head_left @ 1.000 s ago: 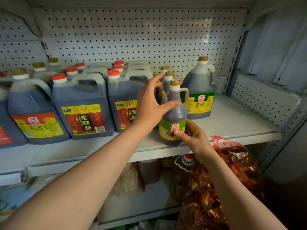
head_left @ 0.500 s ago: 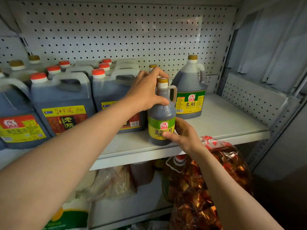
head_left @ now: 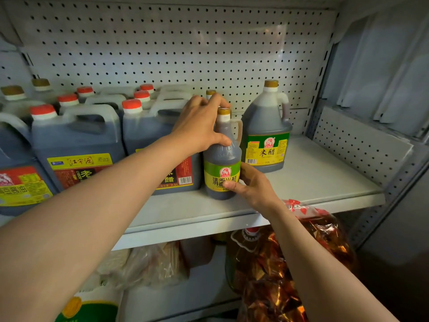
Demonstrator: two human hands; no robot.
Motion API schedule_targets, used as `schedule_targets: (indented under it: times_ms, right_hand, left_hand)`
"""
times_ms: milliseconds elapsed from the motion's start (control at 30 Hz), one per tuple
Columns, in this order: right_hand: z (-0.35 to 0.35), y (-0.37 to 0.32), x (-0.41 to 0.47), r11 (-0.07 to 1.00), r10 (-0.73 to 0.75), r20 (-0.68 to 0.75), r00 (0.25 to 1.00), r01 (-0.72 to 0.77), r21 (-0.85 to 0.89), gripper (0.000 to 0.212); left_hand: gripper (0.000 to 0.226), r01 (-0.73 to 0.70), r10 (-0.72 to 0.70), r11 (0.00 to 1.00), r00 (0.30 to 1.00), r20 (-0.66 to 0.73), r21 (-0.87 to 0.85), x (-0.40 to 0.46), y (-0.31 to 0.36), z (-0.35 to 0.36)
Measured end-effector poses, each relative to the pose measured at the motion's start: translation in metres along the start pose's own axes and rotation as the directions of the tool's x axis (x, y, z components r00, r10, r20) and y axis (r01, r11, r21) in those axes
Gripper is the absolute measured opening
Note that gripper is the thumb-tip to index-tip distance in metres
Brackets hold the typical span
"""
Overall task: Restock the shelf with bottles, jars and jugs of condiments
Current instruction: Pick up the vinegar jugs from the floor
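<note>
L hand (head_left: 197,126) grips small vinegar bottle (head_left: 221,156) neck, R hand (head_left: 251,184) holds its label, near shelf (head_left: 301,182) front edge; bottle behind mostly hidden.

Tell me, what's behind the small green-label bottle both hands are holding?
Behind the small bottle one more gold cap pokes up before the pegboard. The left hand covers everything below that cap.

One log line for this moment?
left hand grips neck | right hand holds label | small green-labelled dark vinegar bottle upright on white shelf

Green-yellow label on dark bottle (head_left: 221,159) — red-capped jugs (head_left: 76,140)
</note>
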State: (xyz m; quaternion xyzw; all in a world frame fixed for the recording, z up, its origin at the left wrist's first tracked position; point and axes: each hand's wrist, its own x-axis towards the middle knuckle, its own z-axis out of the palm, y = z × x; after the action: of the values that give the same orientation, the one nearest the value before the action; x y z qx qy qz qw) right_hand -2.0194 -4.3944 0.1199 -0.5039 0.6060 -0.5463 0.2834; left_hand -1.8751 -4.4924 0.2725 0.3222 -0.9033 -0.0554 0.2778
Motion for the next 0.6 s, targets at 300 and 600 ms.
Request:
schedule_targets:
  times_ms: [300, 600]
  right_hand:
    - [0.005, 0.006, 0.025, 1.0, -0.012, -0.007, 1.0, 0.012, 0.017, 0.068]
    - [0.004, 0.01, 0.031, 0.998, -0.008, -0.005, 1.0, 0.008, 0.055, 0.068]
  left_hand:
    - [0.081, 0.011, -0.009, 0.994, 1.0, -0.02, 0.112, 0.013, -0.003, 0.002]
    - [0.08, 0.006, -0.002, 0.993, 0.999, -0.038, 0.121, 0.016, -0.005, 0.006]
